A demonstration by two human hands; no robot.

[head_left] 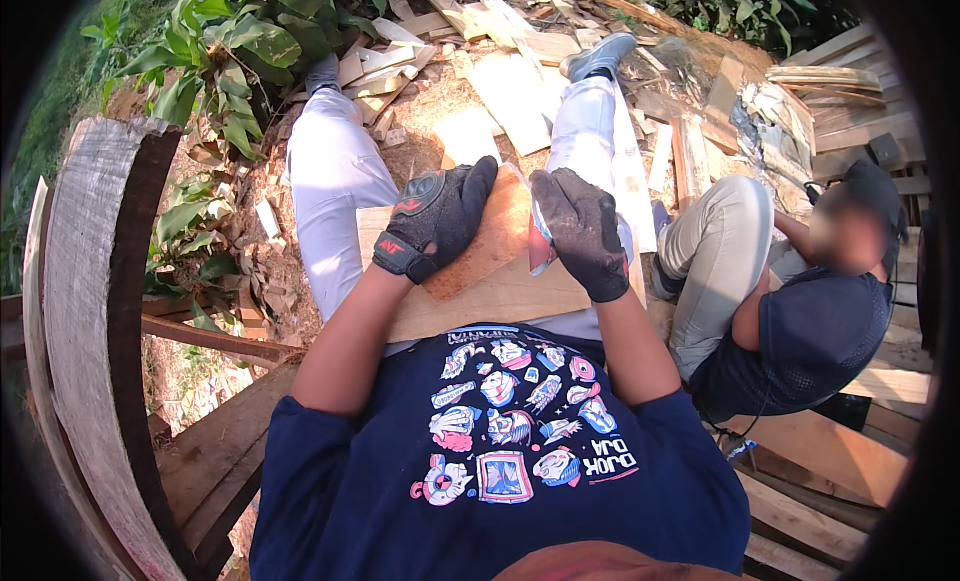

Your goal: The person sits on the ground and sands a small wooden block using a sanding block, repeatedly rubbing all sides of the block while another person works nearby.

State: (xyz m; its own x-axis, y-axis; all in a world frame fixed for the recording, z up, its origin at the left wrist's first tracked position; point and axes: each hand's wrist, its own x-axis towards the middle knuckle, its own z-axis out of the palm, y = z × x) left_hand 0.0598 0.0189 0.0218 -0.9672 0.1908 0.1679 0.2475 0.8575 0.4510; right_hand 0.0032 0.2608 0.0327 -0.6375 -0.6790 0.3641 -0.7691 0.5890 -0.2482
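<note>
Left hand (435, 224), black glove: grip spread, fingers flat on a thin reddish-brown wood piece (490, 243), pressing it down, not curled around it. That piece lies tilted on a pale board (480, 303) across the person's lap, between both hands. Right hand (582, 231), also gloved: grip curled tight around a small flat reddish tool (540, 249) (kind unclear, mostly hidden), its edge touching the wood piece's right side. Both forearms come up from the lower edge, bare, elbows out. White-trousered legs (330, 181) stretch ahead over ground strewn with wood scraps (510, 86). Another person (800, 311) sits close on the right.
</note>
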